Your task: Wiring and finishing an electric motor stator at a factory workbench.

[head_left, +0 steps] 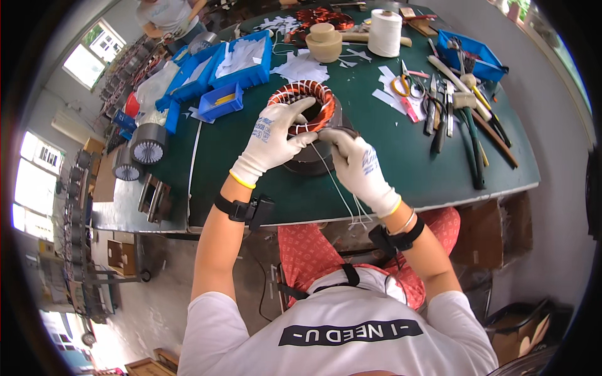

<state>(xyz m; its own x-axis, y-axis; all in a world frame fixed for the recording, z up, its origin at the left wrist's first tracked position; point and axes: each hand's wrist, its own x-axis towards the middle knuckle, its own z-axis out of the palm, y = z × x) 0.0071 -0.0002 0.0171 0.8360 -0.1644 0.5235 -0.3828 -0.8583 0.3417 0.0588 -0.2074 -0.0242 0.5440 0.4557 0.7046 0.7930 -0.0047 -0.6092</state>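
The left hand wears a white glove with blue printing on its back, too small to read with certainty. The right hand wears a similar glove, also with blue marks. On the white shirt there is a black strip with pale capital letters, seen upside down.

The wire ring, red-brown and tied with white string, sits on a dark round body on the table, near the middle of its front side. The left fingers are spread over the ring, with the thumb apart from them. The right fingers are bent at the ring's lower right side; I cannot tell if they pinch something. White cords hang from there past the table's front edge.

To the right, bare green surface lies between the ring and the scissors. To the left, another bare strip reaches toward the small blue box.
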